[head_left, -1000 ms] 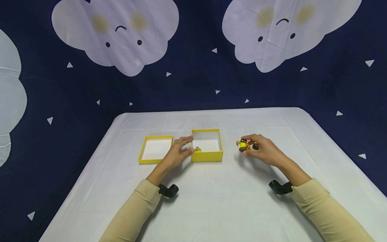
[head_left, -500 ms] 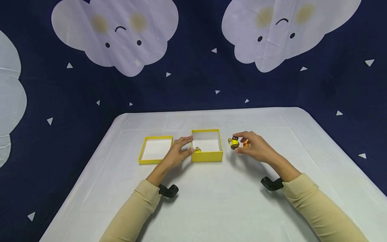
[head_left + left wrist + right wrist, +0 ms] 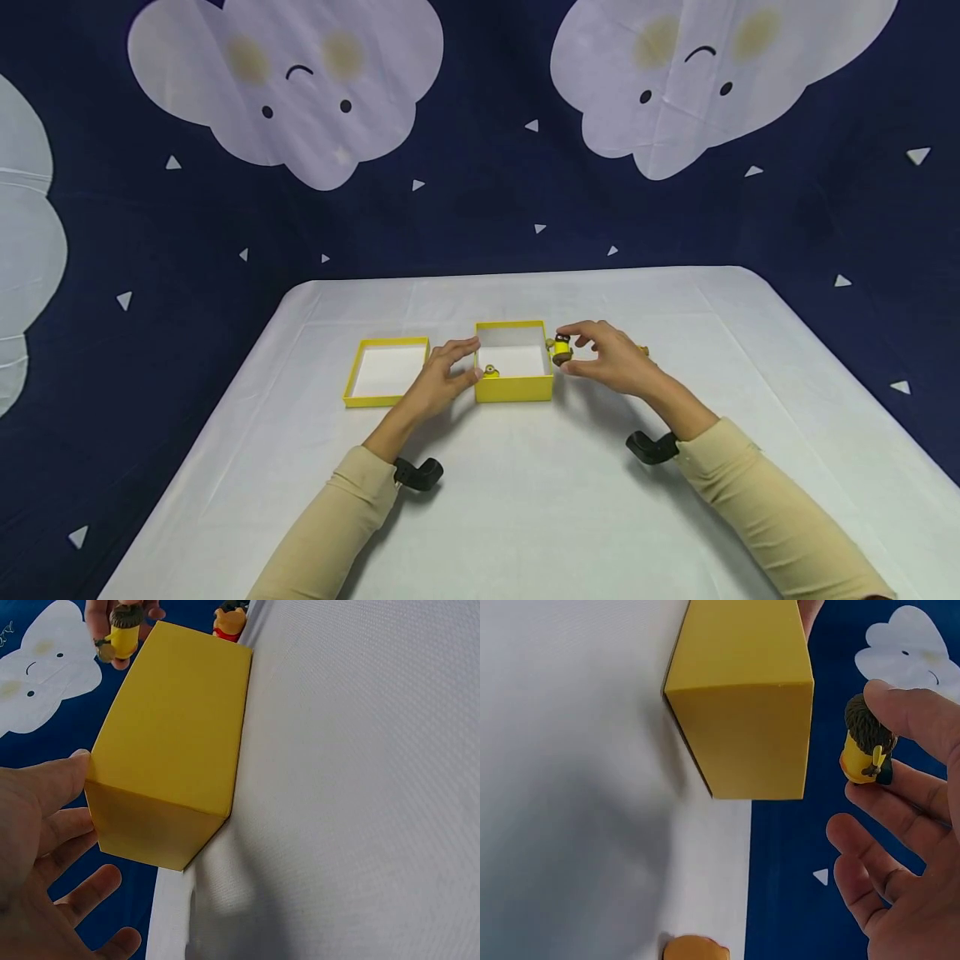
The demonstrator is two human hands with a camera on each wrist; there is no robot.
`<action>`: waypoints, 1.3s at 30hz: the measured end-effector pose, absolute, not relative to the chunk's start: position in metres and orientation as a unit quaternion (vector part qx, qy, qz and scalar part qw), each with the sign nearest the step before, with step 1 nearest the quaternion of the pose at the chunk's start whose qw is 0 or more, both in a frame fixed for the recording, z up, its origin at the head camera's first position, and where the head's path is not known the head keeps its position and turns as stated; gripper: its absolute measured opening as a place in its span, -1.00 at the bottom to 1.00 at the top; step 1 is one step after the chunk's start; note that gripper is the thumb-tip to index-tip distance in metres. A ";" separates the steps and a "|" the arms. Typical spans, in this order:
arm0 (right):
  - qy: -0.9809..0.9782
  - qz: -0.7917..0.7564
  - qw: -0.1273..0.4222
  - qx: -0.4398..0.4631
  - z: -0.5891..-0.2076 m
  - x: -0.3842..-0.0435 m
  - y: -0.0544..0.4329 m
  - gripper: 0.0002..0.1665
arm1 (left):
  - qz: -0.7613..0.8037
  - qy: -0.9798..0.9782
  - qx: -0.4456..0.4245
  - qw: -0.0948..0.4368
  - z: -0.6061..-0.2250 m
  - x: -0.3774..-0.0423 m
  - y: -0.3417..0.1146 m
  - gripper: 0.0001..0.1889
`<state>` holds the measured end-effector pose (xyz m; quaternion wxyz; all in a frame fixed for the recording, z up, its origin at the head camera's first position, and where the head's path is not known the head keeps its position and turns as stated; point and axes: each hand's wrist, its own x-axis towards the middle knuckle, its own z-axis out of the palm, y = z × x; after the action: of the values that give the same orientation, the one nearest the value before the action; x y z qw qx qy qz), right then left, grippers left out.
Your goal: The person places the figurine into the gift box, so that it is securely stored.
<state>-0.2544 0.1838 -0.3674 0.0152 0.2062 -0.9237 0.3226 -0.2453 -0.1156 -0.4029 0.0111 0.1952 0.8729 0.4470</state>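
The dark-capped yellow figure (image 3: 562, 349) is up off the counter (image 3: 517, 500), just beside the right wall of the open yellow box (image 3: 514, 389), pinched between thumb and fingers of the person's right grip (image 3: 618, 362). At the box's left wall, the left grip (image 3: 441, 382) isn't clasped round anything; its loosely spread fingers rest against the side, steadying it, I'd say. A small yellow figure (image 3: 491, 372) sits inside, near the front left corner. To my eye this is the carrying step of filling the box: the next move calls for going leftward over the rim, then lowering and letting go without knocking the wall. The shallow yellow lid (image 3: 388, 401) lies flat to the left, and an orange figure (image 3: 228, 625) with a red band stands on the counter beyond the box, seemingly its turn to come.
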 end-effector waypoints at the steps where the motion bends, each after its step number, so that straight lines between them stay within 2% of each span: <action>1: -0.921 0.327 0.015 0.211 -0.368 -0.255 0.183 -0.35 | 0.447 0.873 0.195 0.011 -0.403 -0.245 -0.116 -0.47; 22: -0.925 0.313 -0.025 0.214 -0.373 -0.272 0.156 -0.30 | 0.446 0.874 0.195 0.002 -0.405 -0.247 -0.115 -0.46; 39: -0.928 0.295 -0.032 0.227 -0.383 -0.281 0.145 -0.31 | 0.437 0.879 0.192 0.003 -0.405 -0.248 -0.115 -0.46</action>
<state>-0.2811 0.1448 -0.3831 -0.0320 0.2269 -0.9276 0.2949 -0.2475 -0.1145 -0.4046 0.0034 0.1918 0.8790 0.4366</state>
